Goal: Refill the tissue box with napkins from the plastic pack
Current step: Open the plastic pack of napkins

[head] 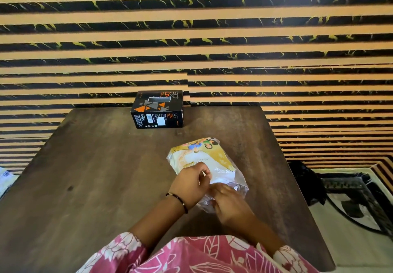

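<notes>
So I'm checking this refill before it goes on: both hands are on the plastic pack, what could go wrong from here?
1. The left hand and right hand both pinch the thin wrap of the plastic pack; a hard pull could tear it wide and crumple or spill napkins.
2. The tissue box stands apart at the table's far edge, so carried napkins may drop on the way.

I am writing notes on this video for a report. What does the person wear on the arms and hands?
Both hands are bare. The left hand has a thin black beaded bracelet around its wrist. The right hand shows no bracelet or ring. Both arms come out of loose pink sleeves with a white flower and leaf print.
</notes>
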A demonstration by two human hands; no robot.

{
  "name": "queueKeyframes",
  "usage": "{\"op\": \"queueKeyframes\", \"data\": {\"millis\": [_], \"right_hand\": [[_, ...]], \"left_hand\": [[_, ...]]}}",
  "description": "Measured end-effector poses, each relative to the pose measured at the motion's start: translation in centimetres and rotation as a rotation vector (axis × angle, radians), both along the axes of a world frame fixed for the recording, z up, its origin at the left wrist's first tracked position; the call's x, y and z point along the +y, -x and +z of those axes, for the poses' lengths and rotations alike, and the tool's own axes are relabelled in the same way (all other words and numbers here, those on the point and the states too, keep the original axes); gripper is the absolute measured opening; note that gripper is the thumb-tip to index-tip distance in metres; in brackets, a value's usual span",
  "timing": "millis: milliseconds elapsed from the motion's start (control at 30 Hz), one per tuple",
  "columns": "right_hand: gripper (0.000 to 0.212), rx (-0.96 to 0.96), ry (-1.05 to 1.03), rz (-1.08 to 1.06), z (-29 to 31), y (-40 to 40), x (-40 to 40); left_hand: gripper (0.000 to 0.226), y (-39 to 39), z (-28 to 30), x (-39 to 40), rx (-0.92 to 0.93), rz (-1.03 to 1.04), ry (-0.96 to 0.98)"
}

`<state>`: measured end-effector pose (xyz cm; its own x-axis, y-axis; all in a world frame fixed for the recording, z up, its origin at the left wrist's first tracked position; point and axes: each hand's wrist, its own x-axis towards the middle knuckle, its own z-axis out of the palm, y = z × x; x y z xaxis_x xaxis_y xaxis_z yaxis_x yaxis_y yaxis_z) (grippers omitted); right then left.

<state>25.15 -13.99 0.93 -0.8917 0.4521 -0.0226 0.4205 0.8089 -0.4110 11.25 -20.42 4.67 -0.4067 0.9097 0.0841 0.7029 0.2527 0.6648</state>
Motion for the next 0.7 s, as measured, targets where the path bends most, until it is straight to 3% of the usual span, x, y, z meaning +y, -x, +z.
{"op": "queueKeyframes", "data": {"millis": [200,367,500,633,700], "right_hand": [[0.042,-0.376,0.030,-0.034,-1.6,-0.5,0.1],[0.036,-0.241,0.261,-0.180,-1.4,-0.8,0.5],[0.027,-0.009,0.719,-0.529,-1.3,1.2,0.9],[0.013,0.466,1.657,-1.114,-0.7,2.3,2.1],[0.019,0.567,1.733,-1.185,0.0,2.2,2.8]], "left_hand": [[0.008,-0.1,-0.3,0.1,-0.043,0.013,0.008],[0.008,-0.2,0.2,0.5,-0.131,0.059,-0.020],[0.008,-0.7,0.8,1.1,-0.174,0.056,-0.056],[0.009,-0.8,0.8,1.1,-0.206,0.041,-0.081],[0.012,-1.0,0.8,1.0,-0.202,0.038,-0.082]]}}
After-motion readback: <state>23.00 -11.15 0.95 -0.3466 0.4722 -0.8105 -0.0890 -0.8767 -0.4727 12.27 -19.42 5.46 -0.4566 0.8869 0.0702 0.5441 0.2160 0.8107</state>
